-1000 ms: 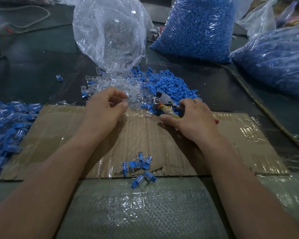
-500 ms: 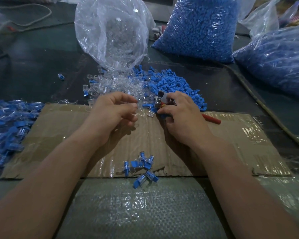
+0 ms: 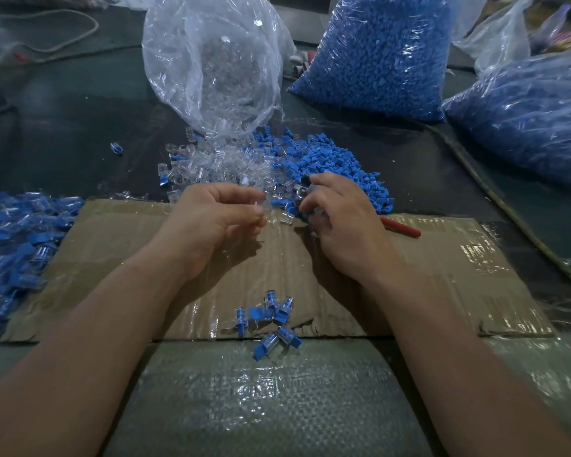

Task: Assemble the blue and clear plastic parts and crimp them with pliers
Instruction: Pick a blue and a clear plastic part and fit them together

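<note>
The open room is the bare middle of the cardboard sheet (image 3: 442, 258), which lies flat on the table (image 3: 63, 127) toward its near edge; both forearms cross it. At the cardboard's far edge the right hand (image 3: 340, 222) has its fingers curled round the pliers (image 3: 401, 227) — metal head at the fingertips, red handle jutting toward the table's right edge. The left hand (image 3: 218, 219) is just beside it, fingers curled in with the tips close together; whether they pinch a clear part cannot be told. Just beyond the hands lie the loose clear parts (image 3: 218, 166) and blue parts (image 3: 327, 159), the two piles touching, at the mouth of a clear bag (image 3: 211, 61). A full blue bag (image 3: 376, 54) and a second blue bag (image 3: 534, 120) crowd the far right corner. Assembled pieces (image 3: 271, 318) sit at the cardboard's near edge — a bigger heap (image 3: 14, 242) is cut off at the table's left edge.
</note>
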The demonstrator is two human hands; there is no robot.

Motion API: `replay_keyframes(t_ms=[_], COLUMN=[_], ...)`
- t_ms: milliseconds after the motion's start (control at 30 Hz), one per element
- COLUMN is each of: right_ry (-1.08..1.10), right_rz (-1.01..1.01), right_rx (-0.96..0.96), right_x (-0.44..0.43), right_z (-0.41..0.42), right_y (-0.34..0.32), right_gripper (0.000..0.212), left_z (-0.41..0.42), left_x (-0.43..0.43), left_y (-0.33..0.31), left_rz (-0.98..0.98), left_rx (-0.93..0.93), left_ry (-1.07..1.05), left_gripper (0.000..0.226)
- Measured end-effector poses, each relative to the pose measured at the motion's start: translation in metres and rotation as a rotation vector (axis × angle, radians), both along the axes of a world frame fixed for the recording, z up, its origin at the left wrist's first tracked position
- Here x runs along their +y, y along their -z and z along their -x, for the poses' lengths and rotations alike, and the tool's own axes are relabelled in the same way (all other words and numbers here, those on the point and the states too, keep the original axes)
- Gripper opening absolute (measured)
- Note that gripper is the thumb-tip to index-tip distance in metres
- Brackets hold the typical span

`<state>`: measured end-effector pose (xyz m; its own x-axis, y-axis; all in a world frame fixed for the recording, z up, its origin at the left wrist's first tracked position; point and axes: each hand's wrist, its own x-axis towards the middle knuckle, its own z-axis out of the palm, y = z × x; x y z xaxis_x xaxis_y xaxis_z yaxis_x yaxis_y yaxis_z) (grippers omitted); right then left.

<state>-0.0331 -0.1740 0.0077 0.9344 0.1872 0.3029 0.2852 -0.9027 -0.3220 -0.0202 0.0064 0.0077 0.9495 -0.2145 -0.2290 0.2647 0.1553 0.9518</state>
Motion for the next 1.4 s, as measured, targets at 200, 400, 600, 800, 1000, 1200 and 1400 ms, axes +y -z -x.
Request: replay_keyframes(t_ms=[200, 400, 600, 800, 1000, 1200, 1400], right_ry=[-0.065, -0.119, -0.039, -0.061, -0.094, -0.105, -0.135], right_rz=[-0.310, -0.377, -0.570, -0.666, -0.671, -0.657, -0.652], right_rx=[-0.072, -0.042, 0.009, 0.007, 0.058, 0.079, 0.133], right_x=[0.012, 0.015, 0.015, 0.016, 0.017, 0.017, 0.019], right_z=[0.012, 0.014, 0.012, 0.015, 0.015, 0.016, 0.018], right_y=[-0.010, -0.010, -0.008, -0.010, -0.009, -0.010, -0.011], right_gripper=[0.012, 0.017, 0.030, 0.020, 0.017, 0.028, 0.024], left_z=[0.002, 0.002, 0.000, -0.001, -0.002, 0.002, 0.006], left_x=[-0.003, -0.006, -0.006, -0.003, -0.003, -0.005, -0.009], left_y=[-0.002, -0.006, -0.001, 0.000, 0.001, -0.002, -0.004], left_rz=[0.061, -0.017, 0.028, -0.043, -0.061, -0.133, -0.182], left_rx=[0.004, -0.065, -0.069, -0.103, -0.163, -0.209, -0.254], left_ry=[0.039, 0.071, 0.056, 0.049, 0.032, 0.102, 0.047], left_gripper=[0.032, 0.025, 0.020, 0.018, 0.024, 0.024, 0.021])
